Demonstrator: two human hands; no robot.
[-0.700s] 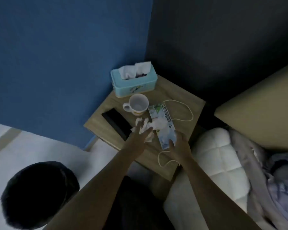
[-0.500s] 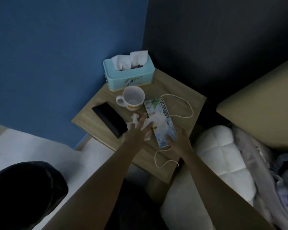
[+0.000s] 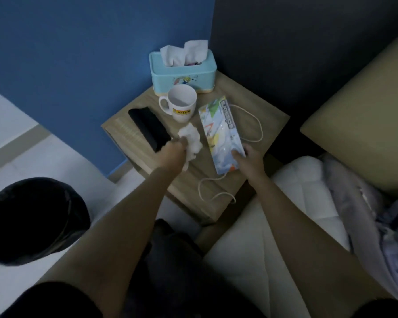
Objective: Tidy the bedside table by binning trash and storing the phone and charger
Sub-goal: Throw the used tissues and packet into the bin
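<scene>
Here the left hand (image 3: 174, 149) is clenched on the crumpled tissue (image 3: 191, 140); the right hand (image 3: 247, 158), fingers pressed on the wrapper (image 3: 221, 134), could snag the charger cable (image 3: 255, 125).

Wrapper (image 3: 221, 136) hides part of cable (image 3: 251, 115)

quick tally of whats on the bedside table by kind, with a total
tissue box: 1
mug: 1
phone: 1
crumpled tissue: 1, in the left hand
printed wrapper: 1, under the right hand
charger cable: 1
total: 6
</scene>
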